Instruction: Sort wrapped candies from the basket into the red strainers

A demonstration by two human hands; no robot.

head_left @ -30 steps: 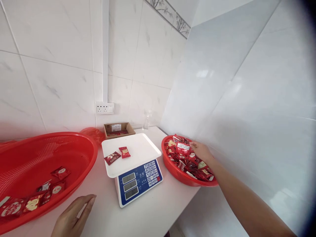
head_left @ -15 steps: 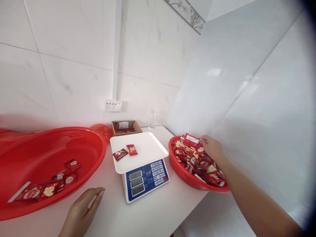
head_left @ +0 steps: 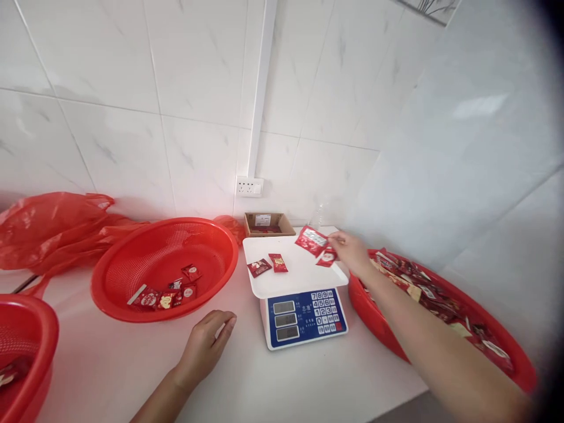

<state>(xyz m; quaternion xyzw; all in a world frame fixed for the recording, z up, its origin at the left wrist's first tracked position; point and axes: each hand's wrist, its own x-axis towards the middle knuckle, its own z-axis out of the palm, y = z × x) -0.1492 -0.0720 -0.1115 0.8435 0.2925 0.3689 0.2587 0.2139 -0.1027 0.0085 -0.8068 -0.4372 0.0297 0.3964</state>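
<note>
Right hand (head_left: 350, 251) is pinching small red foil snack packets (head_left: 312, 241), hovering them above the white plastic scale tray (head_left: 299, 281). Left hand (head_left: 207, 346) is lying relaxed and empty, fingers together, on the white counter (head_left: 132, 364).

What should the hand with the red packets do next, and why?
Probably lower the right hand and let its red packets drop onto the scale's white tray. The hand holds them just above the tray's back right corner, two packets lie on it, and bare tray shows beside them.
</note>
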